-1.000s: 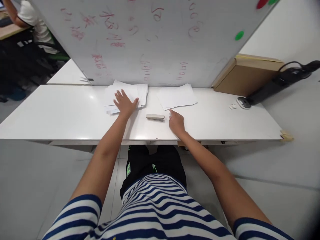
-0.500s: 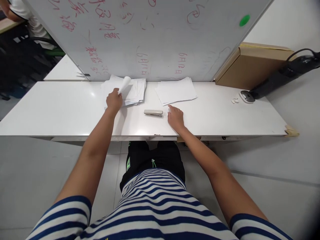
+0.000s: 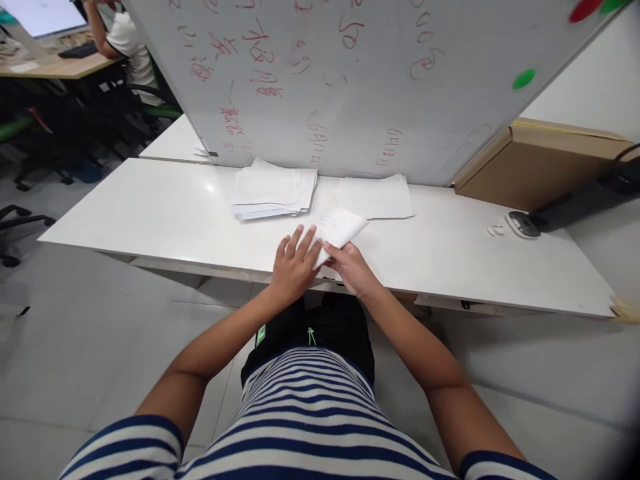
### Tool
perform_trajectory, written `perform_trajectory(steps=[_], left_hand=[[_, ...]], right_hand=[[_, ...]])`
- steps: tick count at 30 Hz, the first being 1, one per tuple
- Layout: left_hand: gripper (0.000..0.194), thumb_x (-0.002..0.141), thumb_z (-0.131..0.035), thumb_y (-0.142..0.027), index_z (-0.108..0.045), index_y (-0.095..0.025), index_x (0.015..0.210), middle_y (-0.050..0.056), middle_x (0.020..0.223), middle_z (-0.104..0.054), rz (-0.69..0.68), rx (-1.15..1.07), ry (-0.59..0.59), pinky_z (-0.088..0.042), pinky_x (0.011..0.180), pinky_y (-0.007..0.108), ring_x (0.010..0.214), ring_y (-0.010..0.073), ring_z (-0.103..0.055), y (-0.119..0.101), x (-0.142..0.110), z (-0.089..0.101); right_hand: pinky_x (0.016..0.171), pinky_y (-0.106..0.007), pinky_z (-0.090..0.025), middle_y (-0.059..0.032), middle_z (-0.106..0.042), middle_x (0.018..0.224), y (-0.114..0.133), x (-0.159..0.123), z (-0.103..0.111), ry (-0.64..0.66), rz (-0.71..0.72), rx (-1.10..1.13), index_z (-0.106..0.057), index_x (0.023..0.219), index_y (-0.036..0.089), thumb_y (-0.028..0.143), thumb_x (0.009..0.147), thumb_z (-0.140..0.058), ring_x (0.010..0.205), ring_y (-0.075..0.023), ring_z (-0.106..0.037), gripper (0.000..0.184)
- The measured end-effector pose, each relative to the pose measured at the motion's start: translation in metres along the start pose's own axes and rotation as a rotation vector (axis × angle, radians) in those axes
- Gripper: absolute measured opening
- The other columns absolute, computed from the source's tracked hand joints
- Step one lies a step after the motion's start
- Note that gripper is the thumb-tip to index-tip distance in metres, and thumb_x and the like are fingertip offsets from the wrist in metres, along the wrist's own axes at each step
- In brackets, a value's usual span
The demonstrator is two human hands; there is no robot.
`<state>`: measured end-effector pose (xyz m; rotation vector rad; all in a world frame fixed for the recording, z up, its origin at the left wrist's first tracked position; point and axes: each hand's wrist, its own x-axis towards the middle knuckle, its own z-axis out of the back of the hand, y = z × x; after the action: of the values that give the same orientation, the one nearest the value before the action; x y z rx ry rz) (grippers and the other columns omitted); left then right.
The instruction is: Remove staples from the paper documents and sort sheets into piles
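Observation:
White paper sheets (image 3: pixel 343 225) are held tilted above the front edge of the table. My right hand (image 3: pixel 354 269) pinches their near right edge between thumb and fingers. At their left edge lies my left hand (image 3: pixel 294 264), its fingers stretched out and spread, the fingertips against the paper. A thick, uneven stack of paper (image 3: pixel 275 185) rests behind my left hand. To its right is a thinner pile of paper (image 3: pixel 383 197), partly covered by the held sheets. The stapler cannot be seen now.
A whiteboard (image 3: pixel 360 87) with red writing stands along the back of the table (image 3: pixel 165 207). At the right are a cardboard box (image 3: pixel 540 160), a computer mouse (image 3: pixel 523 225) and a small white item (image 3: pixel 495 231). Another person (image 3: pixel 133 50) sits at the far left.
My left hand has moved right, from the left stack to the front middle. My right hand now grips paper sheets there. The stapler has gone out of sight, and the view has shifted.

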<state>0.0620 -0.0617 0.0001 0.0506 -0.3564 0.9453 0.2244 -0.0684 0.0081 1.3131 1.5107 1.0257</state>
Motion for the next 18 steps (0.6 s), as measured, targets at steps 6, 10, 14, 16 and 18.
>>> perform_trajectory(steps=[6,10,14,16,18], left_hand=[[0.09,0.078,-0.042,-0.082,-0.04,-0.025,0.148,0.013,0.162,-0.017,0.047,-0.076,-0.011,-0.012,0.116,0.057,0.149,0.0408,-0.005,0.069,0.05,-0.013],[0.091,0.088,-0.036,-0.071,-0.023,-0.009,0.153,0.02,0.159,-0.024,0.436,-0.069,0.091,-0.017,0.116,0.052,0.149,0.0368,-0.009,0.133,0.114,-0.03],[0.11,0.075,-0.05,-0.076,-0.022,-0.003,0.152,0.025,0.158,-0.023,0.64,-0.028,0.192,-0.016,0.115,0.054,0.146,0.0414,-0.016,0.157,0.144,-0.057],[0.094,0.078,-0.05,-0.07,-0.037,-0.006,0.145,0.024,0.151,-0.036,0.659,-0.008,0.108,-0.021,0.113,0.052,0.141,0.0398,-0.028,0.155,0.145,-0.065],[0.072,0.082,-0.05,-0.062,-0.053,-0.01,0.133,0.022,0.142,-0.049,0.655,-0.002,0.035,-0.029,0.109,0.049,0.133,0.0372,-0.04,0.151,0.142,-0.068]], right_hand=[[0.089,-0.043,-0.05,-0.0106,-0.073,0.108,-0.023,-0.012,0.041,-0.351,0.029,-0.227,-0.069,0.106,0.015,0.049,0.075,-0.072,0.102,-0.0295,-0.065,0.046],[0.086,-0.041,-0.05,-0.0099,-0.073,0.106,-0.03,-0.022,0.064,-0.472,0.037,-0.257,-0.067,0.105,0.015,0.047,0.073,-0.074,0.098,-0.0277,-0.065,0.046],[0.083,-0.039,-0.05,-0.0102,-0.072,0.106,-0.027,-0.034,0.069,-0.495,0.051,-0.347,-0.065,0.107,0.016,0.048,0.076,-0.071,0.096,-0.0265,-0.065,0.045],[0.082,-0.038,-0.05,-0.0105,-0.072,0.106,-0.025,-0.038,0.069,-0.485,0.05,-0.394,-0.064,0.107,0.016,0.048,0.078,-0.069,0.096,-0.0266,-0.064,0.044],[0.082,-0.038,-0.049,-0.011,-0.071,0.107,-0.024,-0.04,0.069,-0.459,0.036,-0.41,-0.064,0.108,0.015,0.049,0.079,-0.068,0.097,-0.0271,-0.064,0.044]])
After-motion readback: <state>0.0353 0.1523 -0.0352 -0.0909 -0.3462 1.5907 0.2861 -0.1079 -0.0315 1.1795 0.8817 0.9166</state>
